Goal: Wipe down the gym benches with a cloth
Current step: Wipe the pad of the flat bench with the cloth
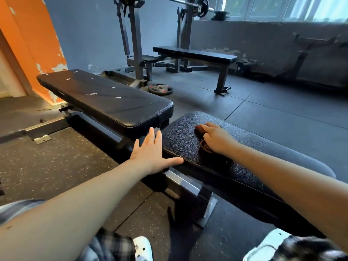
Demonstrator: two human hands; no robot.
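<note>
- I'm wiping the near bench (pixel 180 140) right now; my right hand (pixel 216 138) is pressing a dark reddish cloth (pixel 200 127) onto the pad, near the end that's sitting just beside the next bench (pixel 105 98)
- the fingers on that hand are lying over the cloth rather than wrapping round it, as far as I can make out; the cloth is bunching under the palm and poking out at the fingertips and by the wrist
- my left hand (pixel 150 153) is holding nothing; fingers straight and spread, thumb resting on the side edge of the pad; I'm guessing it's just steadying me
- I'm reckoning this bench is only partly done; the long stretch of pad running back under my right arm is probably waiting its turn, though I can't tell wet from dry on that grainy vinyl
- the next move is calling for long strokes with even pressure; the cloth is small, so it's going to take several passes; after that the neighbouring bench and the far one (pixel 195 54) by the rack are waiting
</note>
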